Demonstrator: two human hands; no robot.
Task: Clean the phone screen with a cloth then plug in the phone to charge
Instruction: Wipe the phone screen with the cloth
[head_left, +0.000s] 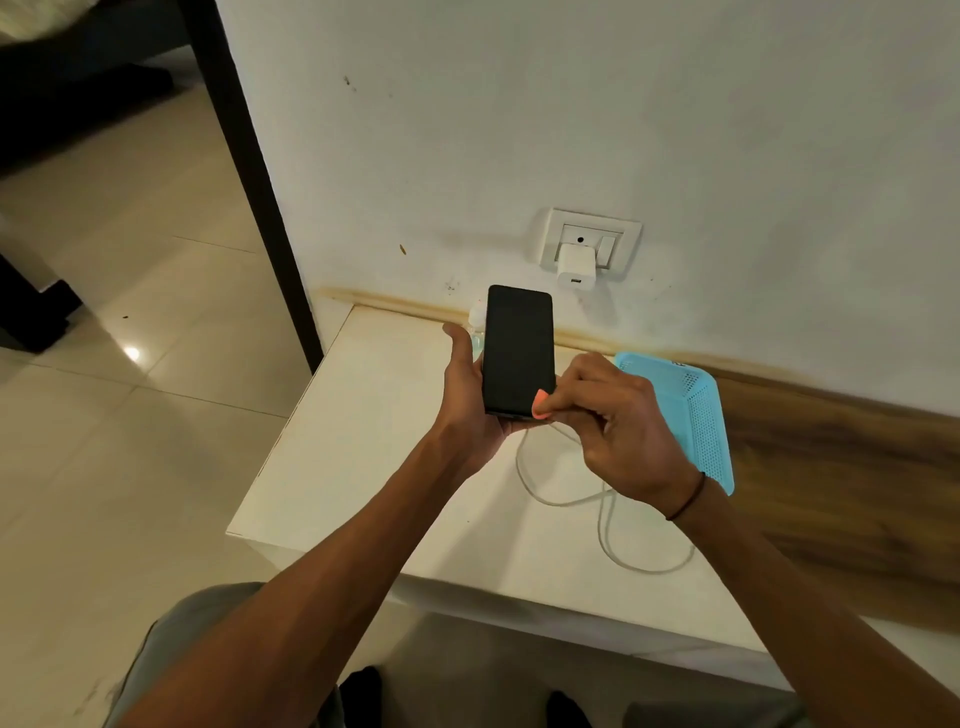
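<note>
My left hand (470, 395) holds a black phone (517, 348) upright above the white table (363, 467), its dark screen facing me. At the phone's bottom edge, my right hand (608, 421) pinches the end of a white charging cable (608, 525). The cable's slack loops over the tabletop under my right wrist. A white charger adapter (575, 265) sits plugged into the wall socket (589, 244) just above the table. A small white and pale blue thing (475, 325) peeks out behind the phone's left edge; whether it is the cloth I cannot tell.
A light blue perforated basket (696, 415) lies at the table's right side against the wall. A dark door frame (260, 182) stands to the left, with tiled floor (130, 415) beyond. A wooden surface (831, 483) runs right of the basket.
</note>
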